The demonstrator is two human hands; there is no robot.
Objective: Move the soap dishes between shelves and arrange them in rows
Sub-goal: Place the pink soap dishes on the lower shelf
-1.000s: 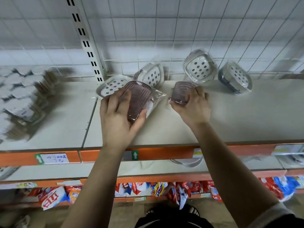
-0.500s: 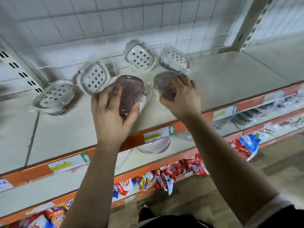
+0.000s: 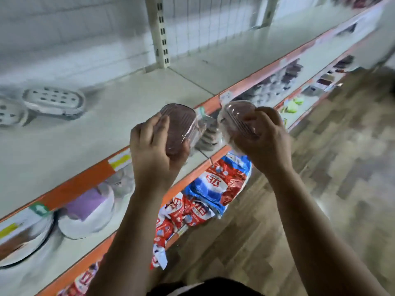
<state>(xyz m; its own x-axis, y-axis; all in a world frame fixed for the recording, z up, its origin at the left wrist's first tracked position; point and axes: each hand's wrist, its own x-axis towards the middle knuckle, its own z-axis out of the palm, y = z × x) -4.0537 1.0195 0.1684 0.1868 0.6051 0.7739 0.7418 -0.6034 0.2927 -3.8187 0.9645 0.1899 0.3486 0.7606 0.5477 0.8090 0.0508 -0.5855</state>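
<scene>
My left hand (image 3: 154, 150) grips a brownish-purple soap dish (image 3: 181, 124) wrapped in clear plastic, held in the air in front of the shelf edge. My right hand (image 3: 263, 142) grips a second wrapped brownish soap dish (image 3: 237, 118) at about the same height. Both dishes are off the shelf. Two white perforated soap dishes, one (image 3: 54, 101) fully in view and one (image 3: 8, 113) cut off at the left border, lie on the top shelf (image 3: 132, 99) at the far left.
The shelf has an orange front rail (image 3: 81, 184) with price labels. A lower shelf holds round bowls (image 3: 87, 212) and stacked dark items (image 3: 208, 135). Red and blue bags (image 3: 215, 186) fill the bottom level. A slotted upright post (image 3: 160, 33) stands behind. Wood-pattern floor (image 3: 320, 189) lies to the right.
Both hands have lifted the two brown dishes off the shelf and carried them rightward and out past the shelf edge. The view has swung right, so the white dishes now sit far left.
</scene>
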